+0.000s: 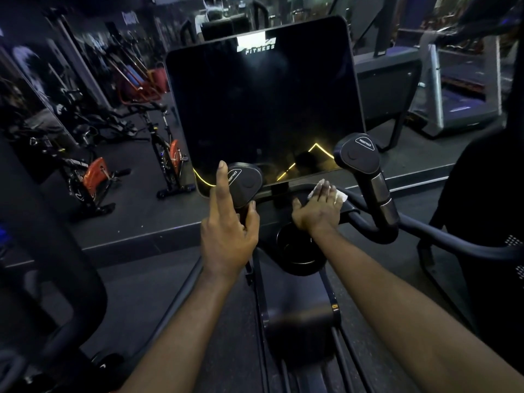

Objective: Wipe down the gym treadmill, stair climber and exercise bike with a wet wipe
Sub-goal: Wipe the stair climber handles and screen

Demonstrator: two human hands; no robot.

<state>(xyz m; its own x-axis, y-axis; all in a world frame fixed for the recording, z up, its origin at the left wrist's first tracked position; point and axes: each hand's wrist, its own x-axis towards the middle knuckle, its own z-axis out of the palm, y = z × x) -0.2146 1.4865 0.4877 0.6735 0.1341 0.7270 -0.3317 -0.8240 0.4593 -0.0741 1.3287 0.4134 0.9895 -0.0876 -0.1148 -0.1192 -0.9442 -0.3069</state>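
Note:
I stand at a black exercise machine with a large dark console screen [263, 109] marked FITNESS. My right hand [319, 207] lies flat on a white wet wipe [338, 194], pressing it onto the black bar under the screen. My left hand [229, 222] holds the left handle grip [243, 184] marked RESISTANCE, thumb curled round it and forefinger pointing up. A matching right handle grip [358, 156] stands to the right of the wipe.
A round cup holder [300, 251] sits below my right hand. Orange-and-black spin bikes [167, 154] stand on the floor at left. A grey treadmill [459, 89] is at the back right. A person in dark clothing [487, 208] stands close at the right.

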